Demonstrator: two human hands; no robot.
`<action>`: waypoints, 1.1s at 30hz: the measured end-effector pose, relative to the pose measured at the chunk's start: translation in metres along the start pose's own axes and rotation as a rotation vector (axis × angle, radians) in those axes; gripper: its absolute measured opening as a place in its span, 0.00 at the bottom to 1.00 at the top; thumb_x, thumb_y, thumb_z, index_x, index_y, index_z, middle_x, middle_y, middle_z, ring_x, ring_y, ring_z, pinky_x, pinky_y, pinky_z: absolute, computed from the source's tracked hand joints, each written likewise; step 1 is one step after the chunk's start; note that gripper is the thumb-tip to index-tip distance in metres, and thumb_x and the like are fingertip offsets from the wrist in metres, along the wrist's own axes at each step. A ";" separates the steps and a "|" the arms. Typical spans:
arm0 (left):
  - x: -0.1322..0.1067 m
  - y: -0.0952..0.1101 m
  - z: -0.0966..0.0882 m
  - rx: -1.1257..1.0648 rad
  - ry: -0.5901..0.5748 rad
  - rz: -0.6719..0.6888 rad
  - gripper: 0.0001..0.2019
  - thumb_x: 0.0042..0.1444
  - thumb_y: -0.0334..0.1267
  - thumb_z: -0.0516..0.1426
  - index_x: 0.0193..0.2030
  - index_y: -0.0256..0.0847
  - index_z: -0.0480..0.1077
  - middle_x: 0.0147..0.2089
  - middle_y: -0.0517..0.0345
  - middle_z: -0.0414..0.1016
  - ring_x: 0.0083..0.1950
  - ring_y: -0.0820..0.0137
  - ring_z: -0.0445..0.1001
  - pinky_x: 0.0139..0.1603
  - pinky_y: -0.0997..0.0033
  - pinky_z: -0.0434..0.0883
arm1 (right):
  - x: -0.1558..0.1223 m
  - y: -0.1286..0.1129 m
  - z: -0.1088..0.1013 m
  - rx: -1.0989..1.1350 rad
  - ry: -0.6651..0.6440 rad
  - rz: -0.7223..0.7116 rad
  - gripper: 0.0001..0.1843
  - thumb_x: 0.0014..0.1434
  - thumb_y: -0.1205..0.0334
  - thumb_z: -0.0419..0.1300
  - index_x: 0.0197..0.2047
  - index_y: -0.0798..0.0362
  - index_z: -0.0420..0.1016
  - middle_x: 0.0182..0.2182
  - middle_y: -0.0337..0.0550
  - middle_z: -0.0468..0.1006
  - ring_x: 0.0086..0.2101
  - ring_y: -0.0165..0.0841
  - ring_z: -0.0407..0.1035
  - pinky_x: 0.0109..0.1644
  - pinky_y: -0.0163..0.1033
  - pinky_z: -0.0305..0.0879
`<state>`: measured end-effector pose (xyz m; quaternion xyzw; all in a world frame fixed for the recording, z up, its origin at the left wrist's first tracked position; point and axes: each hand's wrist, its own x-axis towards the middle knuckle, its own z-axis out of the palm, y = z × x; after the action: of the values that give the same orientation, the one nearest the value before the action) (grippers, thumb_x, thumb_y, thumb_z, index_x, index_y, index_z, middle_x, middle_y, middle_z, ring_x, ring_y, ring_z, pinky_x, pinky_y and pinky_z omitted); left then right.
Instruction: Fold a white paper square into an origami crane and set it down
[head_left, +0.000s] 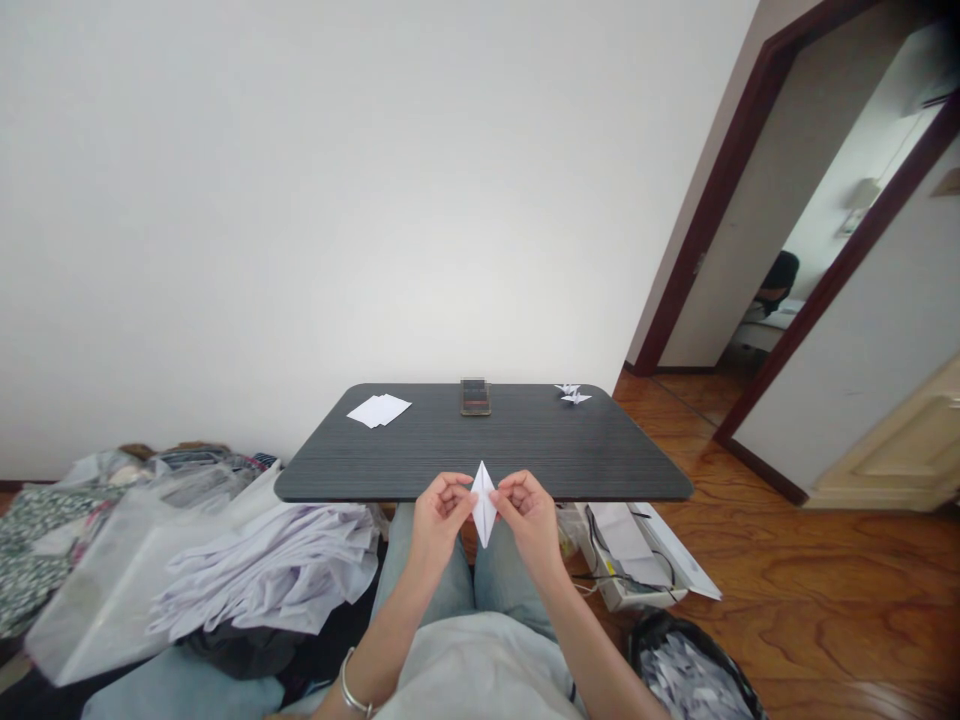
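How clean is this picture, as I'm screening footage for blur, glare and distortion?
Head view: soft, even light, no glare on the dark grey striped table; the white folded paper diamond pinched by left hand and right hand is sharp; wide-lens distortion leans the dark brown door frame.

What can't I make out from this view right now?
Head view only:
- folded paper: side edges covered by fingers of the left hand and right hand.
- dark object at the far edge of the table: too small to identify.
- paper figures: too small to tell their shape.
- box on the floor: partly hidden by the tabletop.
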<state>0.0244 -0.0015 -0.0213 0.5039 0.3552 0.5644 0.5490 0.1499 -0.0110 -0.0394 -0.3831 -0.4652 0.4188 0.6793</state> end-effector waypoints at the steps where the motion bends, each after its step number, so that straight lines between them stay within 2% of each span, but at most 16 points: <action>1: 0.000 0.000 0.000 -0.010 0.003 -0.012 0.12 0.44 0.35 0.62 0.36 0.36 0.68 0.27 0.62 0.73 0.27 0.76 0.70 0.30 0.77 0.65 | 0.000 0.000 0.000 -0.005 0.006 -0.006 0.11 0.48 0.59 0.65 0.30 0.52 0.65 0.19 0.32 0.68 0.19 0.26 0.62 0.24 0.31 0.57; 4: 0.000 0.002 0.000 -0.020 0.021 -0.025 0.13 0.43 0.34 0.63 0.37 0.36 0.69 0.31 0.60 0.74 0.31 0.75 0.71 0.35 0.77 0.66 | 0.000 -0.001 0.000 -0.021 0.002 -0.012 0.12 0.47 0.59 0.65 0.33 0.52 0.67 0.20 0.34 0.70 0.21 0.28 0.64 0.26 0.32 0.59; 8: -0.001 0.002 -0.002 -0.013 0.012 -0.025 0.11 0.44 0.34 0.63 0.36 0.36 0.70 0.26 0.62 0.72 0.29 0.75 0.70 0.32 0.78 0.65 | 0.003 0.001 -0.003 -0.024 -0.066 0.039 0.09 0.50 0.57 0.63 0.30 0.54 0.71 0.21 0.37 0.71 0.23 0.29 0.64 0.26 0.33 0.59; 12: -0.001 0.001 -0.002 -0.006 -0.030 -0.054 0.11 0.44 0.36 0.63 0.35 0.36 0.71 0.26 0.61 0.73 0.27 0.75 0.69 0.31 0.77 0.64 | 0.005 0.006 -0.005 -0.042 -0.100 0.055 0.10 0.52 0.56 0.61 0.26 0.54 0.72 0.20 0.37 0.69 0.22 0.28 0.62 0.25 0.33 0.57; 19: -0.002 0.001 -0.002 -0.014 -0.022 -0.095 0.09 0.43 0.39 0.63 0.27 0.35 0.71 0.25 0.61 0.73 0.26 0.75 0.68 0.30 0.76 0.63 | 0.004 0.005 -0.006 -0.059 -0.110 0.041 0.10 0.51 0.56 0.61 0.24 0.54 0.70 0.20 0.36 0.68 0.22 0.28 0.60 0.25 0.33 0.55; 24: -0.002 0.001 -0.002 0.021 -0.074 -0.133 0.10 0.43 0.40 0.63 0.25 0.35 0.70 0.23 0.61 0.72 0.24 0.75 0.67 0.28 0.76 0.61 | 0.005 0.002 -0.005 -0.032 -0.103 0.031 0.11 0.52 0.56 0.60 0.24 0.54 0.68 0.18 0.34 0.64 0.20 0.27 0.57 0.24 0.32 0.54; 33: -0.002 0.004 -0.001 0.110 -0.105 -0.105 0.11 0.45 0.41 0.61 0.22 0.35 0.68 0.20 0.62 0.68 0.22 0.76 0.64 0.26 0.77 0.59 | 0.004 0.000 -0.003 -0.040 -0.102 0.050 0.12 0.51 0.56 0.60 0.23 0.54 0.67 0.17 0.33 0.64 0.20 0.26 0.56 0.23 0.32 0.53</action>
<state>0.0222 -0.0034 -0.0183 0.5428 0.3821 0.4874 0.5673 0.1539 -0.0073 -0.0393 -0.3862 -0.4976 0.4454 0.6363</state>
